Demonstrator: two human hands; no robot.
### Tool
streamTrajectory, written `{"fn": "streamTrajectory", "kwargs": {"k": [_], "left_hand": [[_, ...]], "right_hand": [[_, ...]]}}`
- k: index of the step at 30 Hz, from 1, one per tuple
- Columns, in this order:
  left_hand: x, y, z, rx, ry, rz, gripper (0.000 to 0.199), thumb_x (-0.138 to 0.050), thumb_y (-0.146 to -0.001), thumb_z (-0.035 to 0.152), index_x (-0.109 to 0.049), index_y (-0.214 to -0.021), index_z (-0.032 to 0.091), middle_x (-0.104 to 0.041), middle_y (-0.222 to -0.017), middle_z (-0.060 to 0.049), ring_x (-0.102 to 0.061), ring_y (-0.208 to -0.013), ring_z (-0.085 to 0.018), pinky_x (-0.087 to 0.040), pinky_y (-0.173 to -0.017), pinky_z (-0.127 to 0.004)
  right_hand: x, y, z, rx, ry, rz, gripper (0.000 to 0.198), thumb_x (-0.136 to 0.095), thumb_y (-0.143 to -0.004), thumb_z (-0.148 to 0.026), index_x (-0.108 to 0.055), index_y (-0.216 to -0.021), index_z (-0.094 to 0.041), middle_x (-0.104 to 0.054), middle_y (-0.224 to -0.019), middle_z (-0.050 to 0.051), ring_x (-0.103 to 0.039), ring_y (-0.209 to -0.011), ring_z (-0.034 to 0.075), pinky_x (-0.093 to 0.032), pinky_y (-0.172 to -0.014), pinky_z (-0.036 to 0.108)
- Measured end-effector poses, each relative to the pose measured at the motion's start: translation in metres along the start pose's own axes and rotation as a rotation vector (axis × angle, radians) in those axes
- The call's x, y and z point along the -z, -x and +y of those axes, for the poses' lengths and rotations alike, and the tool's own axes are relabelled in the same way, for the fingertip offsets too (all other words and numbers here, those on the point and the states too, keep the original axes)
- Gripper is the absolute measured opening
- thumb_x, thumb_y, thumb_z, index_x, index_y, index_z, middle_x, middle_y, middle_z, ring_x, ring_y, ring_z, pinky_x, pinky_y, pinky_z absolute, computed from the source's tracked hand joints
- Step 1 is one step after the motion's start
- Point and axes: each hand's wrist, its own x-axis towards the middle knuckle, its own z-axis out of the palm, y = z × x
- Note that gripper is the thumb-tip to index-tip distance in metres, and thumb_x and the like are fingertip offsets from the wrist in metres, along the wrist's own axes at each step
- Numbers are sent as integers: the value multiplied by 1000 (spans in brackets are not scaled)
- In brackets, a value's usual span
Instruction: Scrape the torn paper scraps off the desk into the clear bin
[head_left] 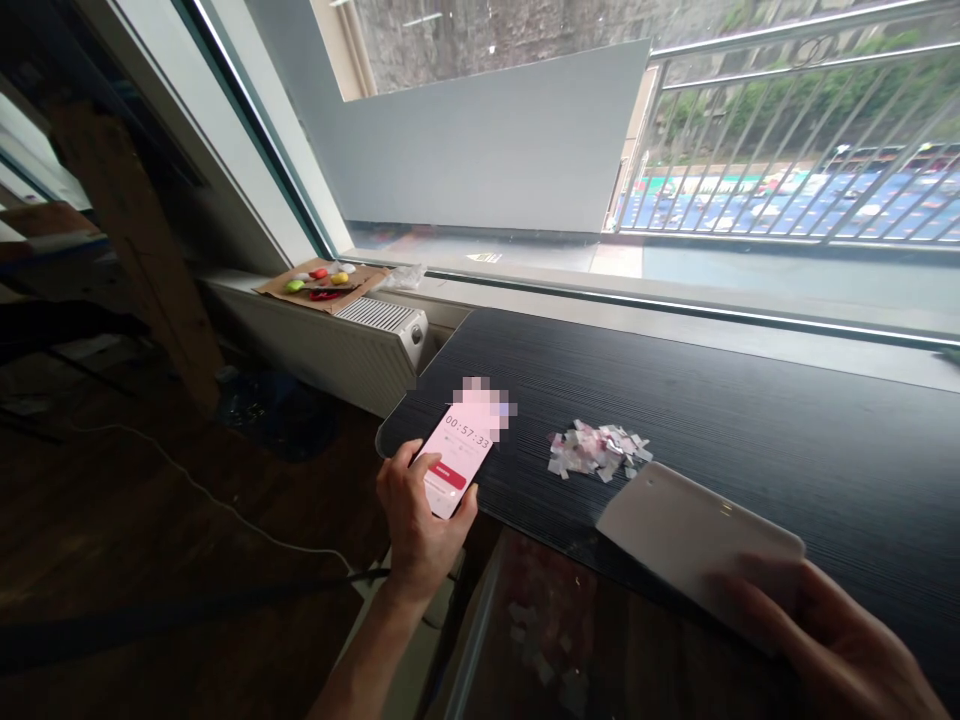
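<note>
Our left hand (420,525) and right hand (825,620) both grip, held well apart.
Our left forearm (375,650) is bare and slants up and to the right from the bottom edge, running almost straight through the left wrist (418,588); the back of that hand faces up toward us, its fingers (396,472) bent on the left side, its thumb (468,503) spread to the right, and one fingertip (431,461) reaching in between. Our right hand enters from the lower right corner, lower than the left and pointing up and to the left, with one digit (761,598) stretched out flat; shade and blur make its other fingers hard to tell.
</note>
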Motion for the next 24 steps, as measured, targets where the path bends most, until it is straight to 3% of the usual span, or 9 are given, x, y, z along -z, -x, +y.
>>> {"fn": "streamTrajectory", "kwargs": {"k": [11,24], "left_hand": [[1,-1,0,-15,-10,3,49,-70,-77,24,-44,-118,19,-50,-121,-17,-51,-110,-33,-44,-94,-53],[0,-2,-2,-16,-19,-11,48,-69,-77,24,-44,-117,17,-51,-121,-19,-51,-110,-33,-44,-93,-52]], "right_hand": [[-4,2,-2,-9,-94,4,45,-74,-59,-55,-70,-90,-22,-77,-82,7,-70,-65,27,-54,-48,29],[-2,-2,2,89,-2,2,45,-71,-60,-55,-71,-90,-21,-76,-80,6,-69,-68,26,-53,-51,28]]}}
